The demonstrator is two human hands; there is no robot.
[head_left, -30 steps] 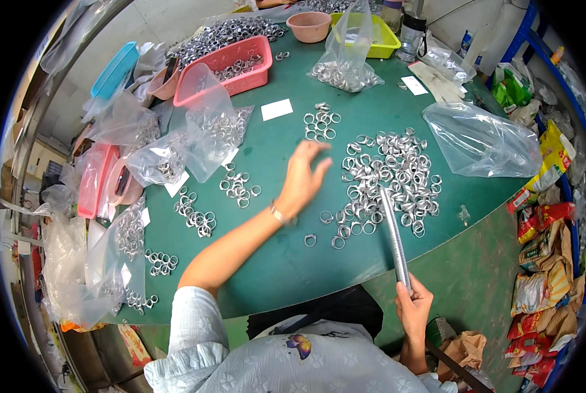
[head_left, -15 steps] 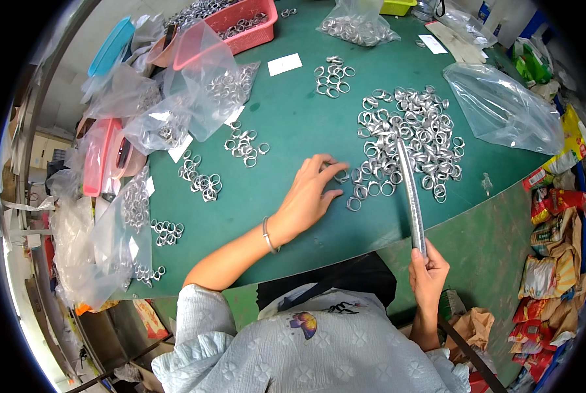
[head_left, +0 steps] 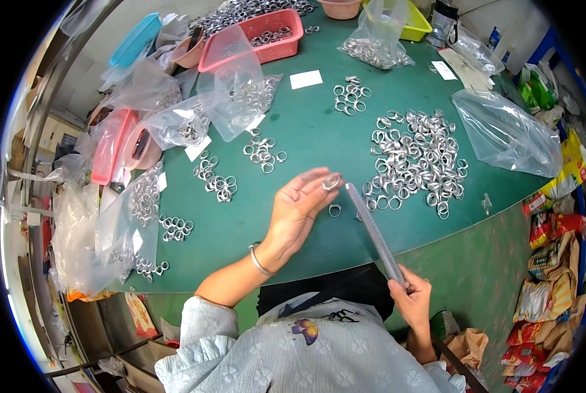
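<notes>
My left hand (head_left: 291, 216) is raised over the table, pinching a silver-coloured ring (head_left: 331, 183) between thumb and fingers. In my right hand (head_left: 412, 301) is the thick end of a long grey ring mandrel (head_left: 378, 239) with fine markings along it. Its narrow tip points up and away, close to the held ring; the ring looks apart from it. Below my left fingertips a loose ring (head_left: 335, 210) lies on the green table (head_left: 306, 245). A large heap of similar rings (head_left: 417, 157) lies just to the right.
Smaller ring clusters (head_left: 261, 152) lie to the left and far middle, some beside white cards (head_left: 306, 79). Clear bags of rings (head_left: 250, 95) and a red basket (head_left: 283, 49) stand at the far left. A clear plastic bag (head_left: 509, 134) lies at the right edge.
My left hand has lifted from the table, turned palm up, and now shows a ring in its fingers. My right hand has swung the mandrel left, off the heap towards that ring.
</notes>
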